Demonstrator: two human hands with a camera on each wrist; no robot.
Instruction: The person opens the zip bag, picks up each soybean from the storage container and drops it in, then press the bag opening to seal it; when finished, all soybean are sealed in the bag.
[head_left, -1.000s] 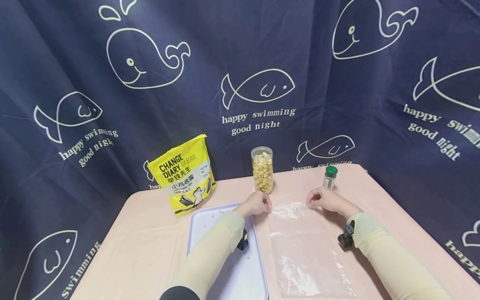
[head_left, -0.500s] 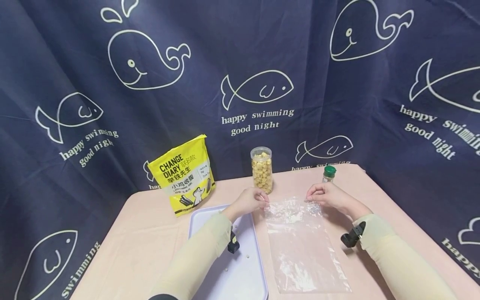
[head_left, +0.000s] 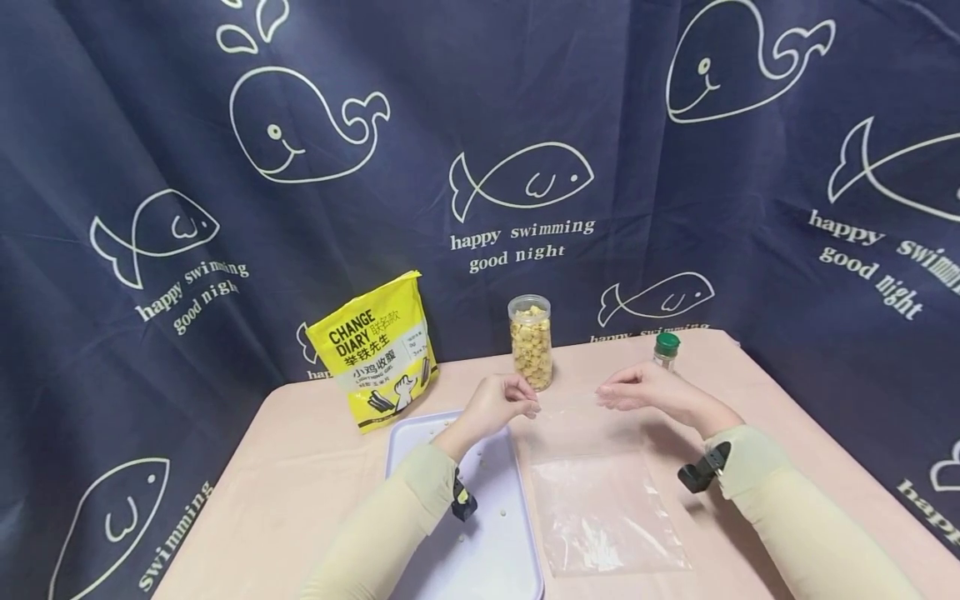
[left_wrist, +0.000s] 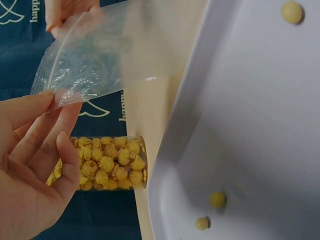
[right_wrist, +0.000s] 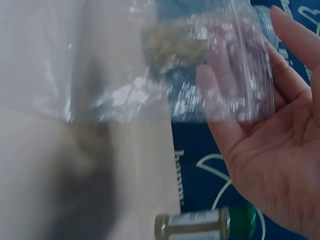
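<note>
A clear zip bag [head_left: 607, 517] lies partly over the pink table, its zip end lifted toward both hands. My left hand [head_left: 495, 408] pinches one top corner between thumb and fingers, as the left wrist view shows on the raised bag [left_wrist: 95, 57]. On the other side, my right hand [head_left: 652, 392] has its fingers stretched behind the bag [right_wrist: 125, 97]. The right thumb [right_wrist: 295, 32] stands away from the film. Behind the left hand is a clear jar of popcorn [head_left: 531, 342].
A lilac tray [head_left: 513, 533] with several small pale balls lies under the left forearm. At the back left stands a yellow snack bag [head_left: 382, 350]. A green-capped shaker bottle [head_left: 667, 346] is behind the right hand. A dark whale-print curtain [head_left: 525, 75] surrounds the table.
The bag's zip end has risen off the table. My right hand has shifted a little left and its fingers have straightened from a pinch. The left hand keeps its corner.
</note>
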